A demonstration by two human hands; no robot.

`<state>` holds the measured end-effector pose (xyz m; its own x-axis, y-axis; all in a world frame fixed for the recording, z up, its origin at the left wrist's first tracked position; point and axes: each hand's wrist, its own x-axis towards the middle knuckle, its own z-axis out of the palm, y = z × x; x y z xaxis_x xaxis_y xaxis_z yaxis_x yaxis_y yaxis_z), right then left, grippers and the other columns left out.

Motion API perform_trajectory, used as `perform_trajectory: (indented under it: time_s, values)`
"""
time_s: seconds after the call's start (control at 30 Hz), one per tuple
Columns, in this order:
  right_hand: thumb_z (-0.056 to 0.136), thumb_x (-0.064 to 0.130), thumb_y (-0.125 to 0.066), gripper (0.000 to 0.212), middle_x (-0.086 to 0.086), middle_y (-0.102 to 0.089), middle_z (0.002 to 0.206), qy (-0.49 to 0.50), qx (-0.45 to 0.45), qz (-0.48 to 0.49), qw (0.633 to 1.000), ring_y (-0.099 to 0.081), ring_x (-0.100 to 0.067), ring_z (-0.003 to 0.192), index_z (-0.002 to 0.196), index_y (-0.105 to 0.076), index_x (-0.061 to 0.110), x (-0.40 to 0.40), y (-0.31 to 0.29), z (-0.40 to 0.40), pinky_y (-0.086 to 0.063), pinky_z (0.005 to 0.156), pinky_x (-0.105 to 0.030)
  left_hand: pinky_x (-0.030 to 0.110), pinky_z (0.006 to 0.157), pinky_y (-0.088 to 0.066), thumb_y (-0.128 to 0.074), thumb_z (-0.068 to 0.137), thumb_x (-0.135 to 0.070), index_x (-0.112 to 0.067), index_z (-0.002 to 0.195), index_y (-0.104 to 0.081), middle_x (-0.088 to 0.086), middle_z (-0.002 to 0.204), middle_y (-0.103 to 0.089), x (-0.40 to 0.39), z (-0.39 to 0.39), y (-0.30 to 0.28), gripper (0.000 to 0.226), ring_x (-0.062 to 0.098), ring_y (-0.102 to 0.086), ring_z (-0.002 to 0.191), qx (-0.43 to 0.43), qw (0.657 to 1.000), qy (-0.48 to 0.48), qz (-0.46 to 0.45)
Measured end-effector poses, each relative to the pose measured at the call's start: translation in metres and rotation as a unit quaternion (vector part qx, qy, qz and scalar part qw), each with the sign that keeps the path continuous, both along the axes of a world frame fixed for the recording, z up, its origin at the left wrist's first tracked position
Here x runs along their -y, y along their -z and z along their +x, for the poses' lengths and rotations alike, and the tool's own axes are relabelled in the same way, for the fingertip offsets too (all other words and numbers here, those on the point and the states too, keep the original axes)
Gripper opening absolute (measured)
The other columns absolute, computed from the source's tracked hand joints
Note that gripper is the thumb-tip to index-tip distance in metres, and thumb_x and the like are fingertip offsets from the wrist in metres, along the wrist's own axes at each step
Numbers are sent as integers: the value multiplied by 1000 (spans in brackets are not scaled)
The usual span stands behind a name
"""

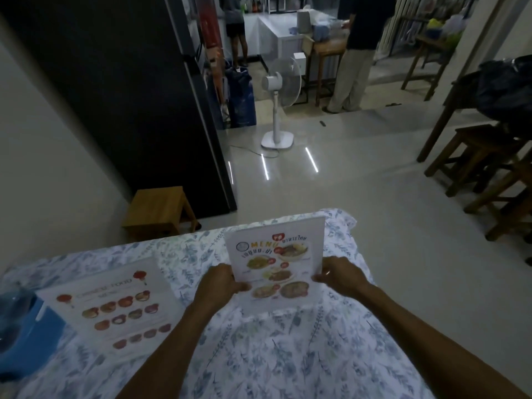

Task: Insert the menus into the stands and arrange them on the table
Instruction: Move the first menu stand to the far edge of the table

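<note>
A Thai food menu (275, 260) in a clear stand leans upright near the far edge of the table with the floral cloth (288, 355). My left hand (218, 283) grips its lower left edge and my right hand (339, 273) grips its lower right edge. A second menu headed Chinese Food (115, 306) lies to the left on the cloth, tilted back, with neither hand on it. I cannot tell whether that one sits in a stand.
A blue box with a clear bottle (20, 326) sits at the table's left edge. Beyond the table: a low wooden stool (159, 211), a white standing fan (277, 110), wooden stools at right (489, 174), and two persons standing far back.
</note>
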<state>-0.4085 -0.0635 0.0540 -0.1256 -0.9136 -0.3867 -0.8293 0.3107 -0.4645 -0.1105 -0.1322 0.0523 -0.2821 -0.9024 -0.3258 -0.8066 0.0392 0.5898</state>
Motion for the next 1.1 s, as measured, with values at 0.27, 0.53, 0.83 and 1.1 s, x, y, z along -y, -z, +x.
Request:
perform_trajectory:
  time_s: [0.27, 0.53, 0.83, 1.1]
  values:
    - [92, 40, -67, 37, 0, -73, 122, 16, -51, -49, 997, -69, -23, 102, 128, -66, 29, 59, -46, -65, -58, 87, -44, 31, 71, -56, -81, 70, -57, -18, 113, -74, 3, 110, -75, 56, -74, -21, 59, 18, -70, 88, -19, 998, -7, -64]
    - [91, 46, -66, 42, -1, -73, 122, 46, -56, -48, 996, -71, -24, 99, 128, -64, 28, 106, -29, -115, -58, 83, -43, 41, 75, -60, -81, 66, -58, -14, 111, -71, 4, 110, -74, 118, -129, -7, 64, 21, -70, 89, -1, 998, -14, -56]
    - [88, 52, -66, 43, 0, -76, 113, 59, -57, -31, 996, -72, -22, 89, 124, -67, 28, 159, 5, -162, -61, 80, -46, 39, 77, -59, -84, 70, -51, -8, 111, -71, 8, 111, -74, 162, -175, 15, 60, 24, -70, 91, 3, 999, -20, -46]
    - [92, 47, -64, 42, -4, -73, 119, 79, -45, -48, 995, -71, -26, 95, 127, -65, 24, 186, 27, -166, -58, 83, -43, 32, 71, -54, -83, 73, -46, -11, 110, -71, 7, 110, -73, 189, -189, 26, 52, 26, -70, 91, 29, 998, -40, -50]
